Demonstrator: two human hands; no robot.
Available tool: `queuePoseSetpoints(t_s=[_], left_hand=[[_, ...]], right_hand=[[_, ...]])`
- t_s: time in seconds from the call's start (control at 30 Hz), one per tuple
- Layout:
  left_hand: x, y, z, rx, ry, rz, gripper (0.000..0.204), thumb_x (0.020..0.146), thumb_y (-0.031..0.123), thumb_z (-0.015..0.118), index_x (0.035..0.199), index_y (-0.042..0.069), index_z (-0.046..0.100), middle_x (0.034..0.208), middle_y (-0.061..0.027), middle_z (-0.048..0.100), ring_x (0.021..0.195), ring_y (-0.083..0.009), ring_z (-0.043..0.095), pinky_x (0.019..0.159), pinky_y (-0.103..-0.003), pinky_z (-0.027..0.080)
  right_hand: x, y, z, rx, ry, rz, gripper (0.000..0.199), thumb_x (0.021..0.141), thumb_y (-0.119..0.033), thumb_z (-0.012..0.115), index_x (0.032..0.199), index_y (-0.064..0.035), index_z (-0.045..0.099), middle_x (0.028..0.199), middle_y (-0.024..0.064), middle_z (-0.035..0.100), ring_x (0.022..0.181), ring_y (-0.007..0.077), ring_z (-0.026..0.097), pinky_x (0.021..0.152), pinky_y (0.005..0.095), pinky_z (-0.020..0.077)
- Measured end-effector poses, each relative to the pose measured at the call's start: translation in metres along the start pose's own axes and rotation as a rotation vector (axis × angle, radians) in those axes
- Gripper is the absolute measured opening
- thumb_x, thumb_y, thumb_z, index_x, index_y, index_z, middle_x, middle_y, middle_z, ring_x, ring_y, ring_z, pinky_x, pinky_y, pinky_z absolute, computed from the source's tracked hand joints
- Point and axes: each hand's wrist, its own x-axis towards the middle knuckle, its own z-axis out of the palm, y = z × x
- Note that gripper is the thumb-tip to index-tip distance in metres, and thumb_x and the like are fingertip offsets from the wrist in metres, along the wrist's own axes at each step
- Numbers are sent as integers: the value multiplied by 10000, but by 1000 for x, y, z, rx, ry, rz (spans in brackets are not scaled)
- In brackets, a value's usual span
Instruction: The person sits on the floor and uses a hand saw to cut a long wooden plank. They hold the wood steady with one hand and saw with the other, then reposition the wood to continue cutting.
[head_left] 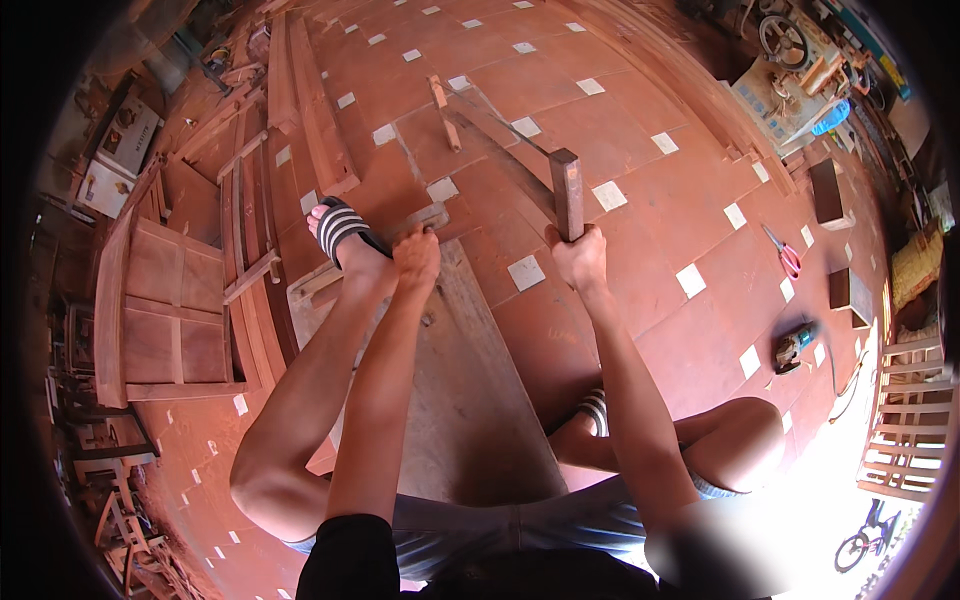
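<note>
Right grip [578,256] clasps upright wooden post [567,192], arm extended.

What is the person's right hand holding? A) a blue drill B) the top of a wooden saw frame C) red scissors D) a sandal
B: the right hand is wrapped around the upright wooden post of the saw frame, while the red scissors and the drill lie untouched on the tiled floor to the right.
</note>
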Motion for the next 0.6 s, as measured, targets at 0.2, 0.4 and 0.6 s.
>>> queuePoseSetpoints(t_s=[0.2,0.4,0.6], left_hand=[[-11,-3,7,-305,88,213,457,940,297,711,1391,252,652,1482,-45,534,1409,-328,458,1186,-616,328],[7,-3,0,-365,-11,172,442,945,368,717,1381,372,645,1491,-42,531,1476,-326,389,1181,-733,256],[8,-9,5,-325,-3,158,427,943,360,719,1361,409,645,1458,-32,533,1427,-320,432,1165,-738,272]], right_hand=[[-7,1,10,-58,28,8,456,843,-350,774,716,71,652,646,182,673,611,237,691,607,420,534],[-14,20,40,92,31,11,490,865,-382,794,664,37,642,602,118,637,571,213,646,571,401,503],[-63,11,45,722,-167,-52,143,1018,-115,652,907,-31,619,668,7,529,526,97,458,487,290,417]])
